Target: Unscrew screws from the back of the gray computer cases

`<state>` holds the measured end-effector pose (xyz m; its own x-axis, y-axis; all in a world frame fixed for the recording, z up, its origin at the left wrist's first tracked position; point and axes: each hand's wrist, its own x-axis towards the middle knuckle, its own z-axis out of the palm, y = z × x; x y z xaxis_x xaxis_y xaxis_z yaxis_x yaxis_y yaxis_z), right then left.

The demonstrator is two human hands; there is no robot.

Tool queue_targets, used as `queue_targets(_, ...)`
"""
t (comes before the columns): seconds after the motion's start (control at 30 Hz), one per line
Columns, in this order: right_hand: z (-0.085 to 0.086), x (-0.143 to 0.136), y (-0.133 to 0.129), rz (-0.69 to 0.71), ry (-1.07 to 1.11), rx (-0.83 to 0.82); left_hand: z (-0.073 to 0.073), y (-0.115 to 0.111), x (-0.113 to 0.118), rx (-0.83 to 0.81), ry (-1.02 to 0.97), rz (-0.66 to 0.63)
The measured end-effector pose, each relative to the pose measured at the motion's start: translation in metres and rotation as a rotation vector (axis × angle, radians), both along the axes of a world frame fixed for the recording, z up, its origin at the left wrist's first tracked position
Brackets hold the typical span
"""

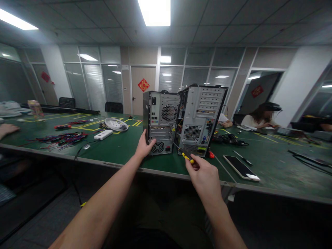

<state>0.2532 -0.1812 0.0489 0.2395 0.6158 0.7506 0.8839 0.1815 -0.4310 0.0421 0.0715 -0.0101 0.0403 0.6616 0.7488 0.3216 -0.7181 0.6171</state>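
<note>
Two computer cases stand upright side by side on the green table (124, 152), their backs facing me. My left hand (144, 145) rests against the lower left edge of the smaller case (162, 121), thumb across its back and fingers along its side. In my right hand (203, 169) is a yellow and black screwdriver (186, 156), pinched by the handle end. Its shaft points up and left, toward the lower right corner of the smaller case; whether the tip touches is too small to tell. The larger case (199, 121) is just behind the screwdriver.
A phone (241, 167) and a thin tool (242, 157) lie at the right. Leftward are a tangle of wires (62, 138), a white power strip (103, 135) and a round white grille (116, 124). A person (260, 117) sits across at the right; another person's hand (9, 129) shows far left.
</note>
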Motion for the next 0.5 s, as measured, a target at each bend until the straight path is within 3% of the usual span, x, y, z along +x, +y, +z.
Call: queue_targets(0.5,0.0029,-0.0011,-0.0029,-0.004,-0.004,0.009,0.0003,-0.0009,0.0000,-0.002,-0.008,-0.002)
